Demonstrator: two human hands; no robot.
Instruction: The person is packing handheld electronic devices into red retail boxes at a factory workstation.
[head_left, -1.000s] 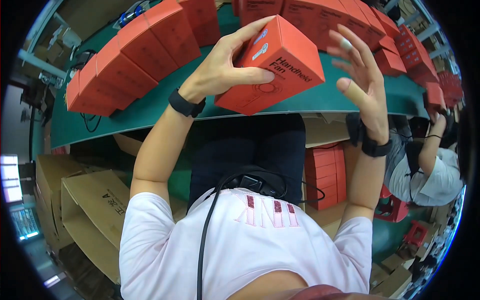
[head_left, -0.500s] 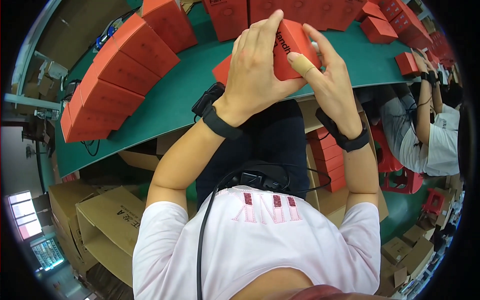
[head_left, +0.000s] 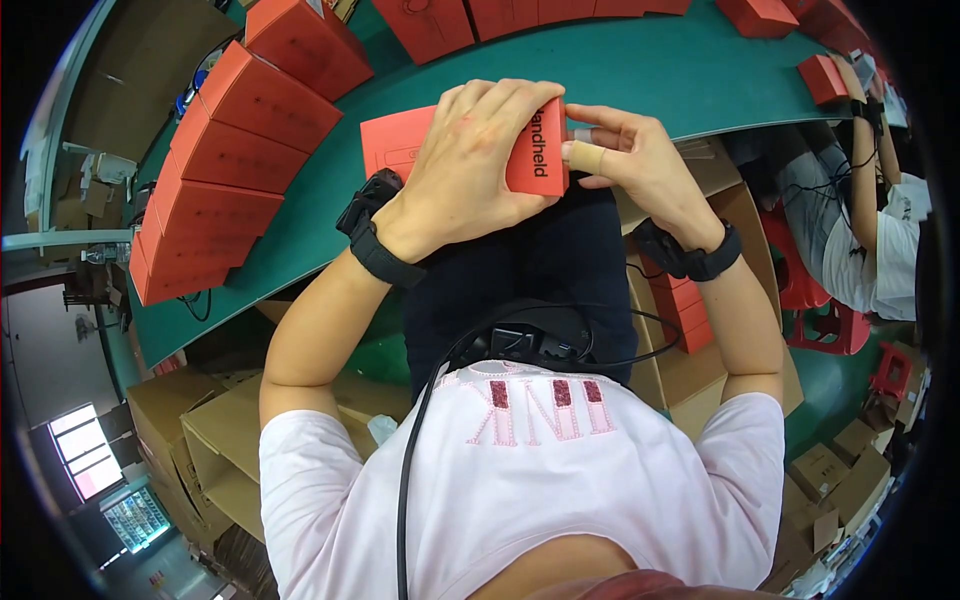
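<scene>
A red cardboard box [head_left: 540,150] with black lettering on its end panel is held on its side at the front edge of the green table. My left hand [head_left: 470,165] is closed over its top, fingers across the far side and thumb along the near side. At the box's right end, my right hand [head_left: 635,160] has its fingertips and thumb against the end panel. Beige tape wraps the right thumb, and a pale patch shows on a finger beside it; whether that is tape or a small loose piece I cannot tell. Both wrists wear black straps.
Red boxes [head_left: 235,145] stand in a curved row along the left of the green table [head_left: 640,75], with more at the far edge. Open cartons [head_left: 225,440] lie below left; another carton by my right knee holds red boxes [head_left: 685,315]. A co-worker's hand [head_left: 850,80] touches a red box at right.
The box has come down and nearer, and turned from tilted upright to lying sideways. My left hand moved left with it, while the right fingers drew in at its end.
</scene>
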